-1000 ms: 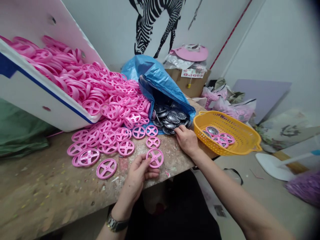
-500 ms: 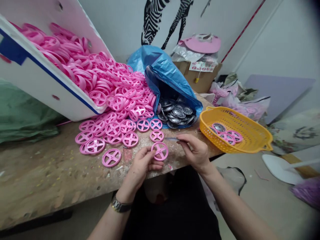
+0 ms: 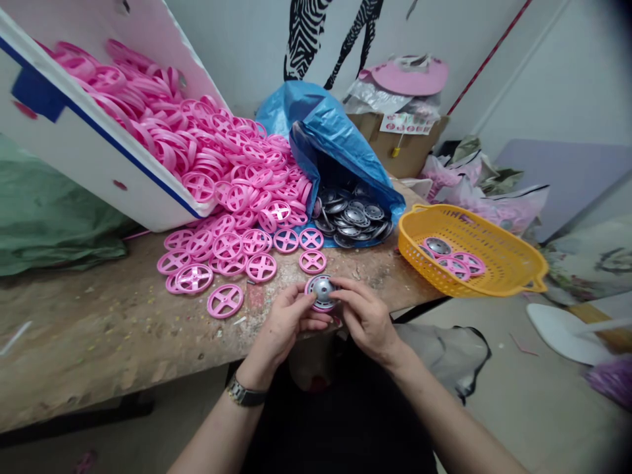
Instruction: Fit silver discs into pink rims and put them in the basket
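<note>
Both hands meet at the table's front edge. My left hand (image 3: 286, 322) grips a pink spoked wheel by its rim. A silver hubcap (image 3: 322, 290) lies on top of that wheel, and my right hand (image 3: 364, 317) presses its fingers on the cap's right side. Loose pink wheels (image 3: 224, 253) lie spread on the worn wooden table (image 3: 99, 329) just beyond my hands. More silver hubcaps (image 3: 353, 217) spill from a blue plastic bag (image 3: 326, 135).
A tilted white foam box (image 3: 93, 158) pours pink wheels onto the table at the left. A yellow basket (image 3: 498, 263) holding assembled wheels sits at the table's right end. Cardboard box, bags and a pink visor stand behind. A green sack lies at far left.
My right hand took a silver hubcap from the blue bag, carried it back and set it on the pink wheel held in my left hand.
</note>
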A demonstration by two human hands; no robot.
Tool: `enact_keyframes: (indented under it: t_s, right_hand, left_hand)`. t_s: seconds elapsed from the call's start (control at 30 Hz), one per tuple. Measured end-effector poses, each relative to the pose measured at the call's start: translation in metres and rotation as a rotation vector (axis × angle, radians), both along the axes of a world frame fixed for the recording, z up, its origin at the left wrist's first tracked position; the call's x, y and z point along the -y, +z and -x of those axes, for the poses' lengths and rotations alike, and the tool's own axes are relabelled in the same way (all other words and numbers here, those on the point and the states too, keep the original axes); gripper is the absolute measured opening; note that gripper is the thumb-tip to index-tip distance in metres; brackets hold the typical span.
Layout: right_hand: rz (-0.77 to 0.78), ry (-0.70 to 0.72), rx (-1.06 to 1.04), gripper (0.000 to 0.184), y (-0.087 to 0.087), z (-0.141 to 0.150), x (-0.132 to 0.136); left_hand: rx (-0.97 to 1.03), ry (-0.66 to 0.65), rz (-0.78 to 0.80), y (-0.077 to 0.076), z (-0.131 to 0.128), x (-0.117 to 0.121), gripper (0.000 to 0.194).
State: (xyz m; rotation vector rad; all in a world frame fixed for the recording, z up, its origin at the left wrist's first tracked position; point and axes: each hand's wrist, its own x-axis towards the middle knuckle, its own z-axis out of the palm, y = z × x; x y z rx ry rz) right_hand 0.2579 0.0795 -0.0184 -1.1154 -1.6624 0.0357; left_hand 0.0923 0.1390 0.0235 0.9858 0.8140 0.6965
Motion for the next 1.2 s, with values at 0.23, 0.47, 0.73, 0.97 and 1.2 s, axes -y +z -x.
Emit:
enact_keyframes:
  t_s: [0.23,0.47,0.73,0.97,1.2]
  right_hand:
    - [0.188,-0.07,-0.443,0.028,-0.001,0.005,-0.005]
    - [0.435,-0.032,-0.753,0.027,0.003,0.0,-0.013]
    - [0.593,0.129,-1.433,0.047,0.02,-0.015,-0.003]
    - [0.739,0.32,-1.39,0.041,0.025,-0.013,0.003]
    - [0.691,0.282,-1.393,0.045,0.019,-0.001,0.0]
  left_hand:
    - [-0.058,0.035,-0.133,-0.005,-0.007,0.005,0.043]
    - [-0.135,0.048,-0.242,-0.011,-0.009,0.005,0.036]
    - [-0.497,0.162,-1.177,-0.016,0.012,-0.005,0.015]
    - [-0.584,0.099,-1.686,-0.014,0.009,0.001,0.024]
    - [-0.362,0.032,-1.144,-0.018,0.001,0.011,0.04]
